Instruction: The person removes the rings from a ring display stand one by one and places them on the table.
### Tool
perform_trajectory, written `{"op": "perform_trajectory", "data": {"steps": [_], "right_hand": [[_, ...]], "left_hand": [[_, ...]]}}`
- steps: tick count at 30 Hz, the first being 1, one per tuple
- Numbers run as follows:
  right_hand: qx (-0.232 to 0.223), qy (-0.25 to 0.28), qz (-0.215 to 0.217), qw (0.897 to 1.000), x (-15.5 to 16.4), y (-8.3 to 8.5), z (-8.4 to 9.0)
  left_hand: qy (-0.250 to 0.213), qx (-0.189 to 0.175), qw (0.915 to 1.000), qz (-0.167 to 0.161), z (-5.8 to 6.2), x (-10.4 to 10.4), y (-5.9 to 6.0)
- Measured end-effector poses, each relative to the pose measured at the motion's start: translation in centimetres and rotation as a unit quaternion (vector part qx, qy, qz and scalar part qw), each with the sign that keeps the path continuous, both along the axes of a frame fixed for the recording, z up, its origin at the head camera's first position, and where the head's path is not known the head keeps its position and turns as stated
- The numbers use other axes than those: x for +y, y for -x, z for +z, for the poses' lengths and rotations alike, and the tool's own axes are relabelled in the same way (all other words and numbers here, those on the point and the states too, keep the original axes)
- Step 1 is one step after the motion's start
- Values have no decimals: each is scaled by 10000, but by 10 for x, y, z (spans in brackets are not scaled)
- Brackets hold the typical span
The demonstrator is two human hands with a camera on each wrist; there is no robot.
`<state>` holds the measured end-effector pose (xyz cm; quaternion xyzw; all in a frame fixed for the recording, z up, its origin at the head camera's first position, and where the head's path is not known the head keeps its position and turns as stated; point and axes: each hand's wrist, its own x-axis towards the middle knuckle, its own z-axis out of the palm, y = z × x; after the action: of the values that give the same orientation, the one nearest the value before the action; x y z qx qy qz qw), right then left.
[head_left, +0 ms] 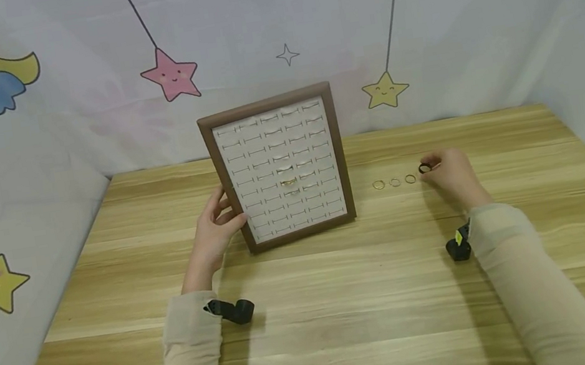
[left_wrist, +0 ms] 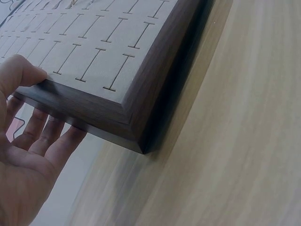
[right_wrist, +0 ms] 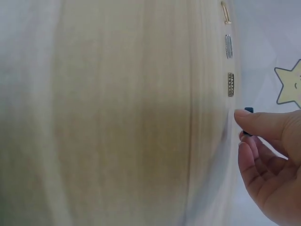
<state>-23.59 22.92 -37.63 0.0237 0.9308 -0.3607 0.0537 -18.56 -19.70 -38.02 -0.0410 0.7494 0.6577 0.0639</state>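
Head view gives, nearest to the camera, two beige sleeves [head_left: 191, 342], each one carrying a small black device [head_left: 238, 312] at the wrist, above the wood-grain worktop [head_left: 334, 309]. A little farther, the left grip [head_left: 213, 232], a bare hand, is closed on the side of a brown display frame [head_left: 342, 156]: thumb on the front, the other fingers behind. This frame is tilted; whether its lower edge rests fully on the worktop, I cannot tell. Inside it is a white panel [head_left: 324, 203] with rows of short slots. Near the middle of the panel, a gold-coloured ring [head_left: 288, 182] sits in one slot; a small silvery piece shows close to it, too small to make out exactly.

To the right of the frame, on the worktop, three rings lie in a row, apart from each other: a golden ring [head_left: 378, 185], a silver ring [head_left: 394, 182] and a studded ring [right_wrist: 231, 84]. Just beside the last one, the right grip [head_left: 451, 174] pinches a black ring [head_left: 425, 168] between thumb and finger. Farthest is a pale wall covering [head_left: 240, 20], printed with a pink star [head_left: 171, 77] and yellow stars [head_left: 385, 91].
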Motion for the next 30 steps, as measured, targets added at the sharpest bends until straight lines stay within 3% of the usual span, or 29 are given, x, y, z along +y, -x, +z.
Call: {"op": "perform_trajectory", "data": {"steps": [10, 24, 27, 30], "right_hand": [[-149, -274, 19, 9995, 4, 2, -5], [-637, -386, 70, 9972, 2, 3, 2], [-534, -264, -88, 9982, -6, 3, 6], [-152, -96, -209, 9996, -21, 4, 15]], "left_hand": [[-4, 3, 10000, 8, 2, 1, -2], [-12, -1, 10000, 7, 1, 0, 0], [-12, -18, 10000, 2, 0, 0, 0], [-26, -25, 10000, 22, 0, 0, 0]]}}
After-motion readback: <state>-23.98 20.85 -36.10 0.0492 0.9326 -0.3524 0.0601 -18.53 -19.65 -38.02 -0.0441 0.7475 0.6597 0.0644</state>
